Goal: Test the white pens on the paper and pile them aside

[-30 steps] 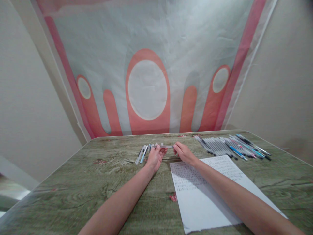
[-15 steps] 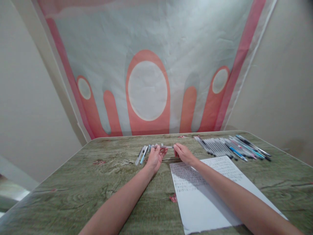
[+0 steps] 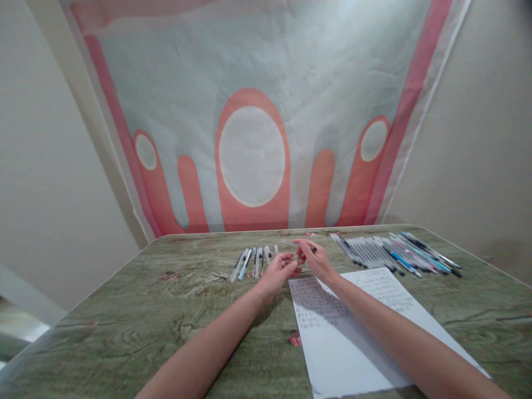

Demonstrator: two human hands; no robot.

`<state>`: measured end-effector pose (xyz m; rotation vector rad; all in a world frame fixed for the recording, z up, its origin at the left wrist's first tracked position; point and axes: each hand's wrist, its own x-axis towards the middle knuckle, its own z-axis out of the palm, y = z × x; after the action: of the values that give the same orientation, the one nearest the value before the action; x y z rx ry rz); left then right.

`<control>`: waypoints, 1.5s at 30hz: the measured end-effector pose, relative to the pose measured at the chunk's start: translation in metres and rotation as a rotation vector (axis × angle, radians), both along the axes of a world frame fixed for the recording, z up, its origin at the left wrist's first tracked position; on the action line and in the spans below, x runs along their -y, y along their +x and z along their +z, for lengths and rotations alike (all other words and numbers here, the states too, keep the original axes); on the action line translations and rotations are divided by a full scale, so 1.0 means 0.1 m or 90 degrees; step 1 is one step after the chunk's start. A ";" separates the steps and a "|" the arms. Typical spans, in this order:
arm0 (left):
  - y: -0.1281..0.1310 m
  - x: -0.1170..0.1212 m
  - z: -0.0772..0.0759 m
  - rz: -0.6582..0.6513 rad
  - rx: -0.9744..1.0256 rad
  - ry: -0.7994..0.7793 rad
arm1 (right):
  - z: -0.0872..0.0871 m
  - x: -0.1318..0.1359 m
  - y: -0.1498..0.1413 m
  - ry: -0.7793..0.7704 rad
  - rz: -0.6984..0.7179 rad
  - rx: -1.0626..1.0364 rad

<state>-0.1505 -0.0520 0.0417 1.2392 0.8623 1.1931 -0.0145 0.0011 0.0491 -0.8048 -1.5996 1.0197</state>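
Observation:
My right hand [image 3: 318, 260] is closed on a slim pen [image 3: 290, 242]. The pen's pale end sticks out to the left past the fingertips, and a dark end shows by the knuckles. Close beside it, my left hand [image 3: 279, 271] has its fingers drawn together toward the right fingertips; what they pinch, if anything, is too small to tell. Just left of both hands, a short row of pens [image 3: 249, 263] lies on the table, one of them light blue. Under my right forearm is a white sheet of paper [image 3: 353, 354] with handwritten lines on its upper part.
A large spread of pens [image 3: 366, 249] lies at the right back of the wood-patterned table [image 3: 124, 332], with clear, black and blue ones among them. Behind the table's far edge hangs a printed sheet [image 3: 249, 55] with orange and pink shapes. Pale walls stand on both sides.
The pen that lay level between both hands is now in my right hand alone, tilted. My left hand has moved right and lower, uncovering more of the left row of pens.

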 end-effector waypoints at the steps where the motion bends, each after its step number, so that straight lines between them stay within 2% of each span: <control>1: 0.02 0.07 0.03 -0.031 -0.106 0.051 | 0.01 -0.03 0.02 -0.004 -0.033 -0.028; 3: 0.06 0.21 0.11 -0.150 -0.314 0.169 | 0.03 -0.09 0.06 -0.003 -0.090 -0.069; 6: 0.14 0.40 0.18 -0.246 -0.509 0.287 | 0.06 -0.15 0.13 0.015 -0.157 -0.093; 9: 0.18 0.47 0.16 -0.286 -0.627 0.352 | 0.12 -0.16 0.17 0.027 -0.192 -0.108; 13: 0.14 0.42 0.09 -0.304 -0.696 0.395 | 0.24 -0.13 0.20 0.031 -0.169 -0.131; 16: 0.07 0.36 0.10 -0.315 -0.705 0.411 | 0.33 -0.12 0.21 0.049 -0.176 -0.139; 19: 0.01 0.31 0.12 -0.311 -0.700 0.419 | 0.39 -0.15 0.25 0.078 -0.223 -0.121; 23: -0.05 0.25 0.12 -0.294 -0.697 0.401 | 0.38 -0.19 0.30 0.086 -0.289 -0.109; 25: -0.07 0.24 0.11 -0.288 -0.680 0.392 | 0.33 -0.15 0.32 0.051 -0.258 -0.117; 27: -0.09 0.23 0.10 -0.275 -0.645 0.391 | 0.23 -0.04 0.36 -0.022 -0.178 -0.107; 29: -0.09 0.23 0.09 -0.259 -0.612 0.387 | 0.11 0.13 0.43 -0.105 -0.086 -0.069; 31: -0.09 0.21 0.08 -0.247 -0.597 0.372 | -0.01 0.33 0.52 -0.149 -0.036 -0.014; 34: -0.09 0.18 0.06 -0.241 -0.588 0.326 | -0.13 0.57 0.69 -0.122 -0.041 0.088; 37: -0.08 0.14 0.02 -0.222 -0.552 0.288 | -0.21 0.67 0.81 -0.082 -0.060 0.168; 40: -0.08 0.10 -0.04 -0.184 -0.527 0.290 | -0.27 0.66 0.85 -0.045 -0.073 0.214; 45: -0.10 0.07 -0.11 -0.118 -0.536 0.367 | -0.34 0.57 0.85 -0.035 -0.081 0.256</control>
<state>-0.1607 -0.0593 0.0303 2.3270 0.9881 0.7634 0.0705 -0.0557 0.0147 -1.1915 -1.8331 0.8492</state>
